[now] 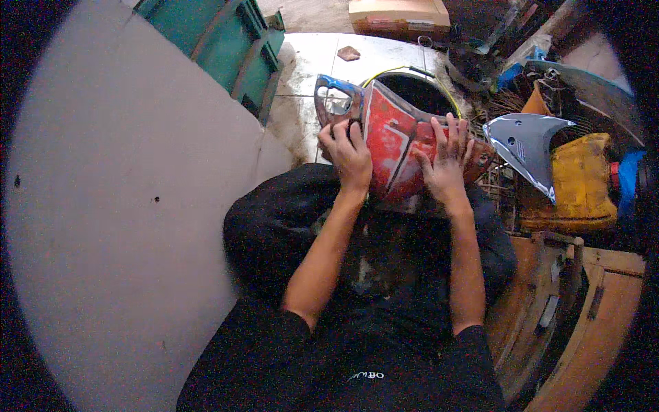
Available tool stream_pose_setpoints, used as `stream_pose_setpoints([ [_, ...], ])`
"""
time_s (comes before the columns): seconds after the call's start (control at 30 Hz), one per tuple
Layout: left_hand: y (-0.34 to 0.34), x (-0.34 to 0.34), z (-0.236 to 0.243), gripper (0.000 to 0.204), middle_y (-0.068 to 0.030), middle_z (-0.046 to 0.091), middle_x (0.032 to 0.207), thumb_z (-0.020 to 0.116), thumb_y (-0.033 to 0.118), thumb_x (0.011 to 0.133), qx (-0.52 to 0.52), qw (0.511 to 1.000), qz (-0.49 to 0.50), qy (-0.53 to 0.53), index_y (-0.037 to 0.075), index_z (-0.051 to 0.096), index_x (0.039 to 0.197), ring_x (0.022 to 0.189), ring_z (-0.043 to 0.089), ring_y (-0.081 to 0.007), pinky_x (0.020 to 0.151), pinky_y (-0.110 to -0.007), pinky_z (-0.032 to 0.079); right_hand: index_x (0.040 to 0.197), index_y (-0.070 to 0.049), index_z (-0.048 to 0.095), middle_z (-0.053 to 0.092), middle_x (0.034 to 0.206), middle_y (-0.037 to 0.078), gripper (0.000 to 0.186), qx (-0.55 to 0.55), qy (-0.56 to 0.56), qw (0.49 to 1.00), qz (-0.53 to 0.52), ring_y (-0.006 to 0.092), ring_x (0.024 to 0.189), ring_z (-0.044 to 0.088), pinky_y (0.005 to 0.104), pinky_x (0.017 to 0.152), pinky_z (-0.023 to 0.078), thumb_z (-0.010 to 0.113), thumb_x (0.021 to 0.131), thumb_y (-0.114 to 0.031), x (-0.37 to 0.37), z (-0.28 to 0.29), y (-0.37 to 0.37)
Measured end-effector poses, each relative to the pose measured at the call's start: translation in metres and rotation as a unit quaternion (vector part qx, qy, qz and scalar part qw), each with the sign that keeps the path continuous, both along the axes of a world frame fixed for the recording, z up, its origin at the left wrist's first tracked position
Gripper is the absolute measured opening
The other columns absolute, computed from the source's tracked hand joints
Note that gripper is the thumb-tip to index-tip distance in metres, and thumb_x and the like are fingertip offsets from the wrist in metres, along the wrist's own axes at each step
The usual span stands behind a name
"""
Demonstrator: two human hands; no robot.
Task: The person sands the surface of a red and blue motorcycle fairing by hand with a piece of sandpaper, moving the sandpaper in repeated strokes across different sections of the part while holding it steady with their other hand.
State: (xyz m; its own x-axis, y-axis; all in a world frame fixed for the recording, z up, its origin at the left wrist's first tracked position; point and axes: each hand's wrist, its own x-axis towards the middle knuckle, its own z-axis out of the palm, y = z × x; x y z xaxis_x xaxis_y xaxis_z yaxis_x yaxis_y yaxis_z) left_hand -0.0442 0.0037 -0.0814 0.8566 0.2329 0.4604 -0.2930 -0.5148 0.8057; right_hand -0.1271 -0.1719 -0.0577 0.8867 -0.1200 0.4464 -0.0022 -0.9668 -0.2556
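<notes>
A scuffed red motorcycle body panel (395, 130), with bare greyish patches and a blue end with a cut-out at its left, is tilted above my crossed legs. My left hand (349, 154) has its fingers bent against the panel's left part, below the cut-out. On the right part lies my right hand (447, 161), fingers spread toward the upper edge and thumb on the red face. Both hands hold the panel between them; its underside is hidden. Just beyond it stands a dark round basin (412, 89) with a yellow cord or tube (388, 71) along its rim.
A grey panel (525, 141) and a yellow jerrycan (573, 182) crowd the right side, above wooden furniture (611, 295). A green cabinet-like piece (206, 44) stands at the far left, beside a pale wall (130, 226). A brown fragment (349, 53) lies on white tiles (312, 58); a cardboard box (398, 17) is behind.
</notes>
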Motion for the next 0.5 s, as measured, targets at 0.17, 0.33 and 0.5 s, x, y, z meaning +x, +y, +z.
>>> stream_pose_setpoints([
  [0.17, 0.006, 0.012, 0.001, 0.021, -0.0204, 0.049, 0.11, 0.06, 0.022, 0.095, -0.01, 1.0, -0.011, -0.018, 0.004, 0.061, 0.105, 0.105, 0.047, -0.037, 0.094, -0.046, 0.036, 0.152, -0.02, 0.029, 0.015, 0.162, 0.01, 0.068, -0.008, -0.004, 1.0, 0.013, 0.0325, 0.151, 0.003, 0.0581, 0.117, -0.002, 0.047, 0.096, -0.054, 0.001, -0.003, -0.001],
  [0.33, 0.011, 0.002, -0.011, 0.02, -0.0172, 0.05, 0.108, 0.063, 0.024, 0.093, 0.023, 0.999, 0.03, -0.01, 0.005, 0.062, 0.101, 0.105, 0.048, -0.0351, 0.095, -0.047, 0.034, 0.152, -0.02, 0.029, 0.016, 0.162, 0.01, 0.067, -0.006, -0.007, 1.0, 0.007, 0.0318, 0.151, 0.003, 0.0577, 0.117, -0.002, 0.047, 0.097, -0.053, -0.002, -0.001, -0.006],
  [0.5, 0.016, 0.014, -0.019, 0.02, -0.0171, 0.051, 0.103, 0.064, 0.024, 0.092, -0.053, 0.996, 0.067, -0.034, 0.005, 0.062, 0.098, 0.101, 0.048, -0.0337, 0.092, -0.045, 0.035, 0.152, -0.02, 0.029, 0.016, 0.162, 0.01, 0.067, -0.016, -0.002, 1.0, 0.013, 0.0318, 0.151, 0.004, 0.0578, 0.117, -0.002, 0.048, 0.097, -0.052, 0.0, -0.006, -0.006],
])
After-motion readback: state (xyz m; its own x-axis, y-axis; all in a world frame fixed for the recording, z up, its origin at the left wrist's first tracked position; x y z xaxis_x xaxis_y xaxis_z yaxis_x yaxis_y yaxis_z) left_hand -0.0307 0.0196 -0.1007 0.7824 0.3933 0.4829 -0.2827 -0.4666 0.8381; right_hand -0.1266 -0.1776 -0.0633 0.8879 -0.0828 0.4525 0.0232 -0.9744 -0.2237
